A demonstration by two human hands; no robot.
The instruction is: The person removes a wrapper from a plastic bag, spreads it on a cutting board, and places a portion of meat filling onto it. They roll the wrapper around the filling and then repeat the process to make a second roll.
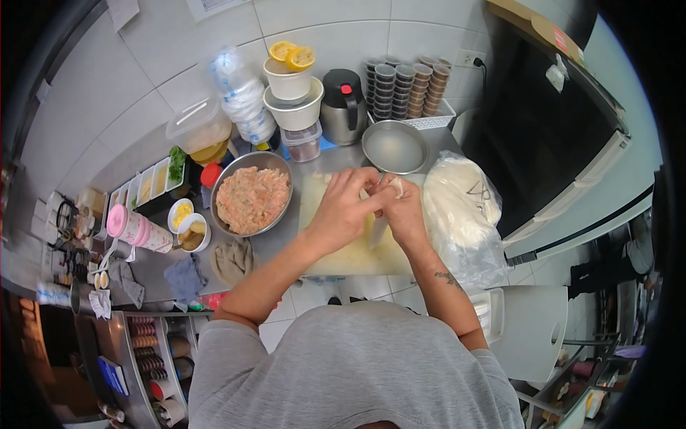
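Note:
My left hand (pixel 344 204) and my right hand (pixel 402 214) meet over a pale cutting board (pixel 343 261), fingers pinched together. A small piece of white dough wrapper (pixel 396 187) shows between the fingertips, mostly hidden by them. Below the hands a pale, pointed, blade-like shape (pixel 378 232) slants over the board, its upper end covered by my right hand. Left of the board stands a metal bowl (pixel 289 204) heaped with pinkish-orange minced filling (pixel 251 200). On the right lies a clear plastic bag (pixel 464 250) of white wrappers (pixel 457 189).
Behind the board sits a round metal pan (pixel 395 146), with a steel jug (pixel 343 107) and stacked lidded cups (pixel 404 89) near the wall. A pink-topped tumbler (pixel 139 230), small bowls (pixel 193 236) and cloths (pixel 232 261) are at left. A dark-fronted appliance (pixel 550 129) stands right.

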